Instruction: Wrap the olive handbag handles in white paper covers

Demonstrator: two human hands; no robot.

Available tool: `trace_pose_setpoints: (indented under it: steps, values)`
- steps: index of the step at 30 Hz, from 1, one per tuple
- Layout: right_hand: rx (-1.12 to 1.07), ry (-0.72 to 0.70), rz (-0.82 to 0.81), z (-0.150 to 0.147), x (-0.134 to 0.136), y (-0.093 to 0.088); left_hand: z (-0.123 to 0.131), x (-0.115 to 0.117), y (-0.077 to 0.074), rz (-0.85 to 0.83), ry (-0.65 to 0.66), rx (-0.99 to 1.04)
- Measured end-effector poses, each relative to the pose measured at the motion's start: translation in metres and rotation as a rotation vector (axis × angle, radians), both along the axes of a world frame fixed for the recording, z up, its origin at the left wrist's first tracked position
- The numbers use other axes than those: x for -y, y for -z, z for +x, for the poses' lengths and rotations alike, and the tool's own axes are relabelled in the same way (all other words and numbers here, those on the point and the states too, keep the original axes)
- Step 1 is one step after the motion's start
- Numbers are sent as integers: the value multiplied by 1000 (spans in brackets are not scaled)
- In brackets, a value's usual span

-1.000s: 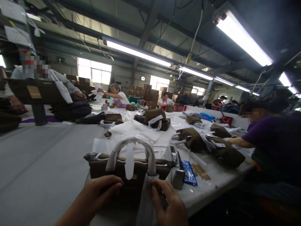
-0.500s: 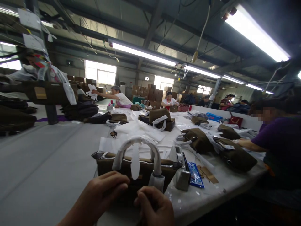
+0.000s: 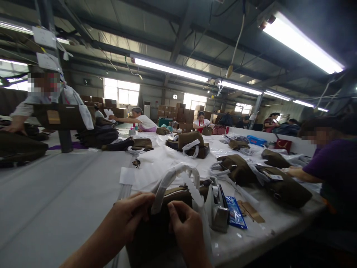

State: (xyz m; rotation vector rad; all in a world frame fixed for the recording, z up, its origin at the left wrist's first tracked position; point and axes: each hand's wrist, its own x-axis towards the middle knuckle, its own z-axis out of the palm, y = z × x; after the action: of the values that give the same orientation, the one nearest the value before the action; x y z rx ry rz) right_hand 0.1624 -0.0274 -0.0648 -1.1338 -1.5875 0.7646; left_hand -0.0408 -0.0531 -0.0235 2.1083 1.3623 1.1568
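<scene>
An olive-brown handbag (image 3: pixel 156 238) with white-wrapped handles (image 3: pixel 178 175) is tilted up at the near edge of the grey table (image 3: pixel 55 208). My left hand (image 3: pixel 129 219) grips the bag's top edge at its left, fingers curled by a wrapped handle. My right hand (image 3: pixel 185 230) clasps the bag's front just right of it, fingers closed on the fabric below the zipper. Both hands are touching the bag and close together.
A tape dispenser (image 3: pixel 219 204) and a blue packet (image 3: pixel 235 212) lie right of the bag. More brown bags (image 3: pixel 281 186) and white wrapping sheets (image 3: pixel 156 163) cover the table. A person in purple (image 3: pixel 331 167) works at the right; other people work at the far end and left.
The bag has been turned and lifted toward me, from side-on and upright to tilted end-on. Both hands have closed in on its top; the right hand let go of the white wrap.
</scene>
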Motion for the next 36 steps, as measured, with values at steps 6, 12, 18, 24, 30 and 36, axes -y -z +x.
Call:
trace_pose_setpoints:
  steps: [6,12,18,24,30,36]
  values:
    - [148,-213,244,-6,-7,-20,1,-5,-11,208,51,-279]
    - [155,-390,291,-1,-16,-27,3,-7,-8,206,-131,-570]
    - [75,-384,173,15,-13,-14,-16,-5,0,365,-171,-477]
    - [129,-343,140,36,0,12,-42,7,13,359,-89,-193]
    - [108,-233,287,30,5,32,-26,14,20,416,-108,-247]
    - [59,-165,369,19,0,34,-20,8,18,458,-49,-334]
